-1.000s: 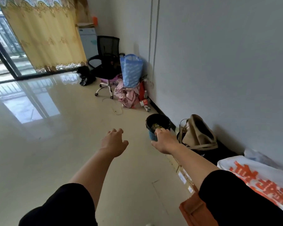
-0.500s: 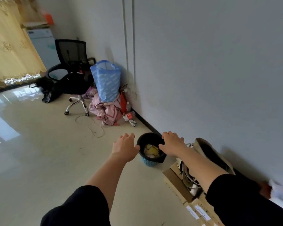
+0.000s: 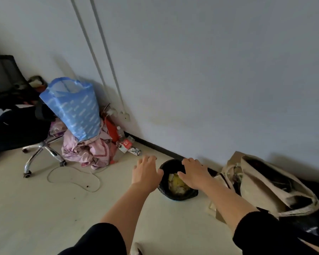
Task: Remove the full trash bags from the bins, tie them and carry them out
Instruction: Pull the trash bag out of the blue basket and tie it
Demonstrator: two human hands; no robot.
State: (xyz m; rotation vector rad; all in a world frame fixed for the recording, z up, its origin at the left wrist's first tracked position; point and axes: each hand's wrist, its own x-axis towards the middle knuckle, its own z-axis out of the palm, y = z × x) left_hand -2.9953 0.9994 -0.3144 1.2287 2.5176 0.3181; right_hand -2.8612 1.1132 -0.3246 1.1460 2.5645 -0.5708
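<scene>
At the bag-lined bin (image 3: pixel 179 195), left hand (image 3: pixel 145 174) and right hand (image 3: pixel 194 174), fingers (image 3: pixel 189 161) spread, empty.

Office chair (image 3: pixel 17 115), blue bag (image 3: pixel 74 109) on pink cloth (image 3: pixel 88 150), beige tote (image 3: pixel 273 184) rt.

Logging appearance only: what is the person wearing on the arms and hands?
The left hand and right hand are ungloved. The left sleeve and right sleeve are black, ending near the elbows, forearms uncovered. No watch or ring shows.
</scene>
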